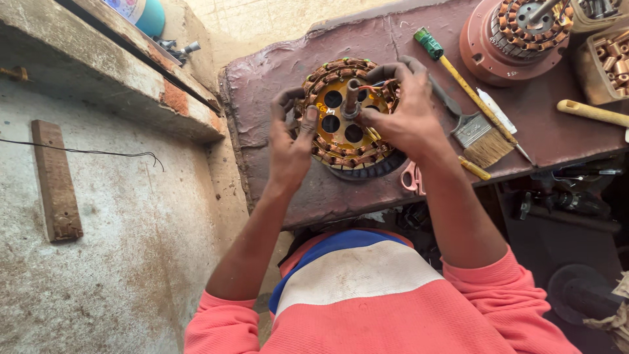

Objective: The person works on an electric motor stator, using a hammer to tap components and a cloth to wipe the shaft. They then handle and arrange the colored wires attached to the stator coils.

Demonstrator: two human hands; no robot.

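Note:
A round motor stator (341, 128) with copper wire coils around its rim and a central shaft lies on a worn brown bench top (275, 72). My left hand (291, 141) grips its left edge, thumb pressed on the yellow core. My right hand (403, 108) lies over its right side, fingers curled on the coils near the shaft and some coloured wires. A black ring shows under the stator's lower edge.
A paintbrush (475, 131), a screwdriver with a green and yellow handle (458, 75) and pink-handled scissors (413, 177) lie to the right. A second wound motor (517, 33) and a box of small metal parts (609, 59) sit at the far right. A concrete ledge (118, 72) is on the left.

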